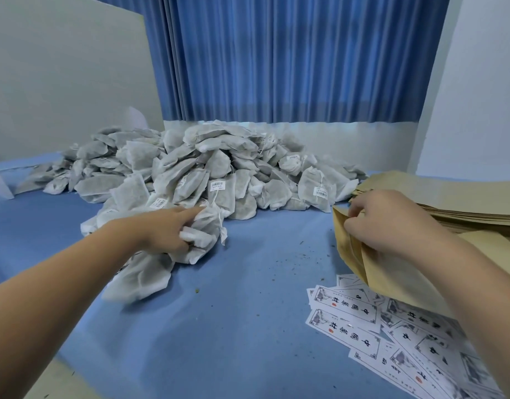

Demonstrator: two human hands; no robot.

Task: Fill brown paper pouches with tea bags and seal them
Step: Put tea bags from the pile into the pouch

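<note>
The left hand (164,228) is curled around a bunch of tea bags (206,234) at the near edge of the big tea-bag pile (207,168), which fills the blue desk (248,283) from 10 to 1 o'clock. The right hand (383,223), at 3 o'clock, pinches the top edge of a brown paper pouch (392,272) with bent fingers. The pouch is just beside the pouch stack (449,197). Printed labels (363,321) lie at 5 o'clock.

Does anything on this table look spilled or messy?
Yes, a little. Dark crumbs are scattered on the blue cloth between the tea bag pile and the brown pouch, likely leaked tea. The printed labels lie fanned and overlapping at the near right, not stacked squarely.
</note>
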